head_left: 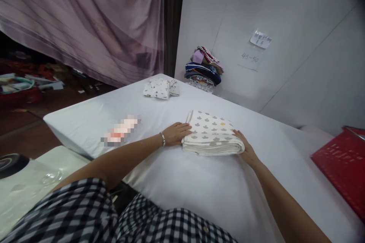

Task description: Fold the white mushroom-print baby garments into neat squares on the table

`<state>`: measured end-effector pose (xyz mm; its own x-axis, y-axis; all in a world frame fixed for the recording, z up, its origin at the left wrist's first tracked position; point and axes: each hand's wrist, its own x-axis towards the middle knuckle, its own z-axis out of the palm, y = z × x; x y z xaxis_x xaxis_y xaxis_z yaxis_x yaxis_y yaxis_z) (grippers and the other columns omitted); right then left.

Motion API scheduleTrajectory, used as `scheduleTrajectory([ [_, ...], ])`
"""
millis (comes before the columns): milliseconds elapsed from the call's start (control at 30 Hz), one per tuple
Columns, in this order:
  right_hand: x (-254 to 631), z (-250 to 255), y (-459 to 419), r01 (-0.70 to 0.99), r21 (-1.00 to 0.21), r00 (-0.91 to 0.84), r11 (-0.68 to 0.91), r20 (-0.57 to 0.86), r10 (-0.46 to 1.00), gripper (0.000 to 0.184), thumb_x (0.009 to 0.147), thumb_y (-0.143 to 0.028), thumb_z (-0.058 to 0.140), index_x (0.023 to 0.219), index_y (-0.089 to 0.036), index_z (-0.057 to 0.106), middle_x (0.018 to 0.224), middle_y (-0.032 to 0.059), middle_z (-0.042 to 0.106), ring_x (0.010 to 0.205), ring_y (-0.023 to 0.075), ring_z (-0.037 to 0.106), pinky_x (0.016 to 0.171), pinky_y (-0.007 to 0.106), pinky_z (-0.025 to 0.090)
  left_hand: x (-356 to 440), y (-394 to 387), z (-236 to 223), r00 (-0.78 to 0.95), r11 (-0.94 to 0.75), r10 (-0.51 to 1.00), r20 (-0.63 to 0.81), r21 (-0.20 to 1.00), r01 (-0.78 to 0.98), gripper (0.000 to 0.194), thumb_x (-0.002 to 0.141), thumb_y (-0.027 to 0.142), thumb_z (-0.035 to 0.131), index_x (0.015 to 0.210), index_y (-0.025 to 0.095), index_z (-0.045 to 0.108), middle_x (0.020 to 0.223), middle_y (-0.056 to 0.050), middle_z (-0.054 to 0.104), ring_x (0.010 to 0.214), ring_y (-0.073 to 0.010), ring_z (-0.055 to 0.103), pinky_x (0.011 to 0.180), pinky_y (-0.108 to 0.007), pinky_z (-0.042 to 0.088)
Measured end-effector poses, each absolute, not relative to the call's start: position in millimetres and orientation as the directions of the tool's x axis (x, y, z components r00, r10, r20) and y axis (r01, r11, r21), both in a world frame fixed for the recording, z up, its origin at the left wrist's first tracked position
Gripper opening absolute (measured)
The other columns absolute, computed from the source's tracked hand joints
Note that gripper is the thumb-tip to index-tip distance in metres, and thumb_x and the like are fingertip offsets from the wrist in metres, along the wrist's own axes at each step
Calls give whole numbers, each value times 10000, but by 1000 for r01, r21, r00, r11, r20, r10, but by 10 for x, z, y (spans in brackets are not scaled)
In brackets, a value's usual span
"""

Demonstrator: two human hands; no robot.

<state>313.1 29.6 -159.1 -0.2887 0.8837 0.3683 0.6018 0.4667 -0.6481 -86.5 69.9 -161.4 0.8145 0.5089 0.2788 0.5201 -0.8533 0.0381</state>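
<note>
A folded white cloth (212, 127) with grey cloud-like shapes and one yellow one lies in front of me on the white-covered table (159, 115). It looks like a small blanket, its stacked layers showing along the near edge. My left hand (177, 133), with a bracelet on its wrist, rests against the left edge, fingers stretched out and tips touching the cloth. At the right edge, my right hand (245, 149) touches the cloth with its fingers extended; its thumb is hidden. Farther back lies another folded white cloth (160, 88) with small dark prints.
A pixelated item (121, 131) lies left of my left arm. Folded fabrics (203, 68) are piled beyond the table's far edge by the grey wall (285, 45). To the right stands a red box or bag (342, 163). A pinkish curtain (114, 19) hangs at back left.
</note>
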Motion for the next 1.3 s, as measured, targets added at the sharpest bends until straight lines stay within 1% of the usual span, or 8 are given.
scheduleTrajectory([
  [267, 3029, -1333, 195, 599, -715, -138, 360, 351, 926, 650, 775, -542, 538, 1325, -215, 419, 1443, 76, 307, 1338, 233, 230, 1098, 435, 190, -790, 516, -1358, 716, -816, 574, 398, 202, 542, 443, 856, 353, 453, 1265, 184, 440, 1390, -128, 391, 1288, -237, 325, 1013, -416, 283],
  [467, 2978, -882, 29, 416, -848, 114, 328, 406, 907, 484, 773, -529, 549, 1100, -177, 607, 1165, 90, 612, 1111, 263, 523, 950, 422, 406, -537, 182, -867, 473, -728, 684, 556, 560, 394, 442, 862, 355, 395, 1265, 183, 451, 1314, -97, 475, 1209, -231, 418, 1032, -377, 308],
  [600, 2999, -464, -145, 257, -929, 234, 267, 328, 915, 471, 754, -543, 566, 1027, -166, 631, 939, 78, 695, 882, 258, 627, 740, 361, 513, -331, -114, -589, 240, -466, 870, 431, 878, 111, 410, 857, 451, 396, 1106, 180, 578, 1068, -57, 631, 992, -216, 568, 881, -301, 445],
  [700, 3012, -168, -198, 207, -972, 235, 113, 162, 958, 474, 732, -565, 579, 974, -161, 639, 788, 73, 706, 670, 236, 650, 575, 324, 521, -204, -280, -552, 171, -166, 969, 181, 981, -97, 438, 824, 536, 408, 922, 175, 638, 844, -44, 673, 812, -202, 612, 725, -272, 493],
  [800, 3027, -133, -49, 308, -950, 191, -54, 6, 982, 468, 725, -592, 567, 884, -160, 649, 731, 85, 700, 601, 226, 648, 531, 317, 517, -89, -276, -705, 201, 161, 973, -115, 960, -230, 458, 811, 571, 407, 828, 173, 635, 755, -47, 671, 730, -192, 623, 628, -266, 497],
  [967, 2968, -795, 369, 667, -719, 198, -196, -83, 977, 459, 706, -593, 560, 799, -154, 658, 797, 130, 697, 743, 270, 657, 655, 400, 524, 47, 27, -1191, 93, 540, 839, -536, 797, -272, 352, 816, 474, 475, 888, 151, 593, 847, -85, 682, 724, -187, 640, 613, -279, 506],
  [1100, 2805, -1234, 462, 741, -660, 164, -122, 1, 987, 474, 690, -558, 581, 955, -170, 650, 1034, 150, 651, 988, 313, 592, 898, 507, 410, 43, 184, -1414, 38, 579, 807, -589, 776, -251, 348, 825, 446, 475, 898, 123, 579, 901, -138, 676, 735, -204, 647, 583, -288, 511],
  [1300, 2413, -1160, 408, 789, -593, -3, 164, 263, 965, 548, 822, -554, 403, 1246, -219, 498, 1401, 89, 373, 1311, 260, 288, 1059, 450, 252, 3, 194, -1402, 72, 590, 802, -593, 766, -255, 427, 803, 526, 484, 921, 131, 596, 989, -143, 668, 784, -219, 655, 613, -304, 527],
])
